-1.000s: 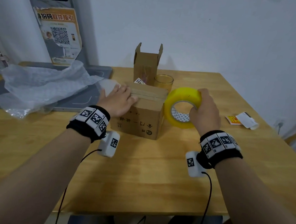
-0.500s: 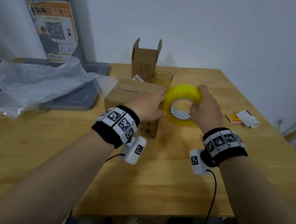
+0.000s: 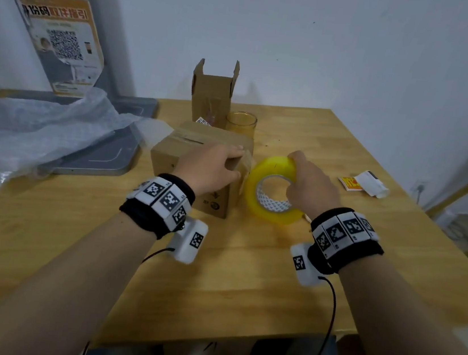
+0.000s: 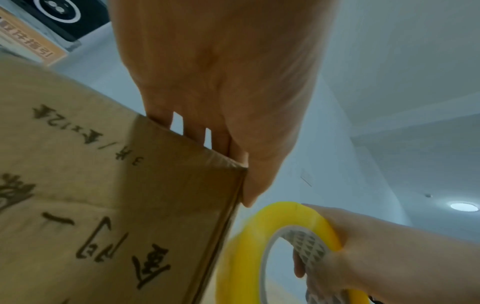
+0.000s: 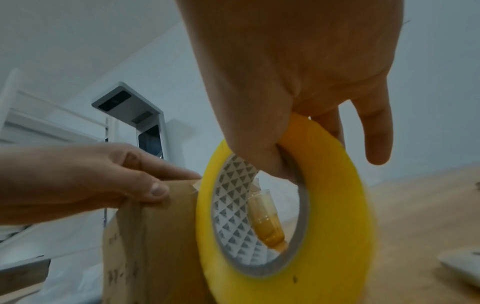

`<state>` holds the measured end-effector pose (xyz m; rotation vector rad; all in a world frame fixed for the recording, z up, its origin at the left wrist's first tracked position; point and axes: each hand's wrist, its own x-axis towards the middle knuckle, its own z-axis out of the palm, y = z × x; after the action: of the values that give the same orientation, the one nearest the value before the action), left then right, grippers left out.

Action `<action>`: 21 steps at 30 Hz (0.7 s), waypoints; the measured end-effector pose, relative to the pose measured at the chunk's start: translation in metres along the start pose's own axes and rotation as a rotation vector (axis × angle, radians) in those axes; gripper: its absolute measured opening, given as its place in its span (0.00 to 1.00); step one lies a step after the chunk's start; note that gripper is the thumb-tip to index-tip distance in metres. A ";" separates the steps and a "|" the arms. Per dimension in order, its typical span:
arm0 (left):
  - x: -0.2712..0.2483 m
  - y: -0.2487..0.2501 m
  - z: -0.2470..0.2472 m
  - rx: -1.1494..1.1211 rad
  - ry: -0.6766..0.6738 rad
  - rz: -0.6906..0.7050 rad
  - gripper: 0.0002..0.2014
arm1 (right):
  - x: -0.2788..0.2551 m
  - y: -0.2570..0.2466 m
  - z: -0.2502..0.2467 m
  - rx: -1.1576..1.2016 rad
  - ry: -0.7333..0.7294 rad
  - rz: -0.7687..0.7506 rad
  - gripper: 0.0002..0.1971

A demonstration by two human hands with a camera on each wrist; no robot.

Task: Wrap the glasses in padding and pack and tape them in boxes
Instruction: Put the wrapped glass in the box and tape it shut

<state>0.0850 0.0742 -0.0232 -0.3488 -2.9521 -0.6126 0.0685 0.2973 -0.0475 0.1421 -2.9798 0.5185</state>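
1. The step in hand looks like taping the closed box [image 3: 200, 155], which sits mid-frame in the head view on the desk [image 3: 242, 282]. To do it well, keep the tape pulled tight and run it straight down the side, with the roll kept close to the cardboard.
2. The left hand [image 3: 210, 165] steadies the box at its right top corner: the fingers lie across the top and the thumb curls down the side, so this grip pinches the corner.
3. The right hand [image 3: 312, 181] holds the yellow tape roll [image 3: 272, 191] just right of the box; its grip closes on the ring, thumb inside the core and fingers over the outer rim.
4. The box is plain brown cardboard with dark printed characters on its side and a tape strip along the top seam.
5. Behind it, toward the upper middle of the frame, stand an open box [image 3: 212, 94] and an amber glass [image 3: 241, 123], not yet wrapped. The bubble wrap [image 3: 34, 121] lies at the left.
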 end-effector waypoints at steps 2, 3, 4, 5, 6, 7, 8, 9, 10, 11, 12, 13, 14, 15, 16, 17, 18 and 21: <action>0.003 -0.008 -0.008 -0.077 -0.044 0.028 0.29 | -0.003 0.001 -0.002 0.039 -0.081 0.005 0.26; 0.005 -0.011 -0.013 -0.099 -0.081 0.043 0.29 | -0.006 0.000 -0.003 0.082 -0.121 0.016 0.26; 0.007 -0.014 -0.018 -0.103 -0.114 0.047 0.29 | -0.010 -0.003 -0.005 0.136 -0.156 0.025 0.28; 0.010 -0.017 -0.023 -0.101 -0.138 0.040 0.29 | -0.014 -0.008 -0.005 0.195 -0.182 0.024 0.30; 0.013 -0.020 -0.026 -0.094 -0.150 0.025 0.29 | -0.019 -0.014 -0.007 0.253 -0.210 0.016 0.33; 0.016 -0.025 -0.028 -0.097 -0.154 0.004 0.29 | -0.023 -0.021 -0.007 0.305 -0.243 0.000 0.36; 0.018 -0.029 -0.029 -0.104 -0.158 -0.026 0.30 | -0.028 -0.029 -0.007 0.351 -0.280 -0.020 0.39; 0.020 -0.034 -0.029 -0.119 -0.158 -0.050 0.29 | -0.032 -0.037 -0.008 0.395 -0.320 -0.039 0.40; 0.019 -0.036 -0.030 -0.113 -0.140 -0.076 0.28 | -0.035 -0.043 -0.008 0.449 -0.358 -0.060 0.37; 0.017 -0.038 -0.032 -0.095 -0.091 -0.108 0.26 | -0.038 -0.050 -0.007 0.521 -0.395 -0.086 0.29; 0.012 -0.038 -0.038 -0.077 -0.004 -0.161 0.21 | -0.040 -0.056 -0.007 0.596 -0.441 -0.108 0.20; 0.006 -0.037 -0.045 -0.087 0.104 -0.218 0.17 | -0.041 -0.061 -0.005 0.649 -0.478 -0.129 0.15; 0.000 -0.037 -0.053 -0.096 0.215 -0.271 0.15 | -0.040 -0.064 -0.003 0.678 -0.505 -0.145 0.12; -0.006 -0.036 -0.059 -0.096 0.279 -0.309 0.15 | -0.038 -0.065 -0.001 0.695 -0.522 -0.154 0.11; -0.011 -0.035 -0.063 -0.112 0.265 -0.346 0.12 | -0.036 -0.065 0.000 0.713 -0.527 -0.165 0.10; -0.016 -0.033 -0.061 -0.169 0.193 -0.391 0.09 | -0.033 -0.065 0.000 0.725 -0.521 -0.176 0.08; -0.020 -0.030 -0.056 -0.252 0.101 -0.431 0.10 | -0.029 -0.065 -0.001 0.725 -0.505 -0.185 0.08; -0.027 -0.028 -0.031 -0.504 -0.046 -0.544 0.24 | -0.014 -0.066 -0.011 0.681 -0.351 -0.197 0.05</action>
<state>0.1062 0.0310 -0.0098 0.4350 -2.8874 -1.4273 0.0907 0.2401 -0.0171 0.6301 -2.9018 1.5964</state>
